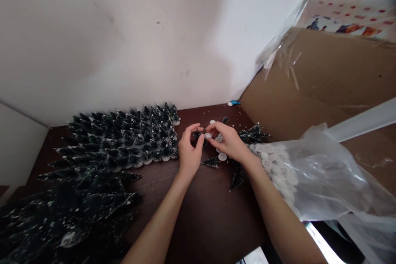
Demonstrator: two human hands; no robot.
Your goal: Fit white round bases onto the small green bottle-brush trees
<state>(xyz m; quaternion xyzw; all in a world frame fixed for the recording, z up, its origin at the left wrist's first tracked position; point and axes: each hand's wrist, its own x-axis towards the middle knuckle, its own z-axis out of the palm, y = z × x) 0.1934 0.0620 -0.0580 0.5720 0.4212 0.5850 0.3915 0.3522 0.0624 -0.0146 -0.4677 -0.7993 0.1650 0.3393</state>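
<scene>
Centrally, the left hand [189, 152] has its fingers curled almost closed about a small dark tree [196, 135], while the right hand [229, 142] pinches a white disc [208, 135] between thumb and forefinger just right of that tree, the pieces held facing, apparently so that both stay in sight; whether they touch cannot be told. Toward the right of the frame, loose trees [251, 133] and a clear bag of discs [324, 173] lie beside the right hand, presumably for a short reach. At left, upright trees [139, 137] stand in close rows on the counter [210, 222], probably to save space.
</scene>
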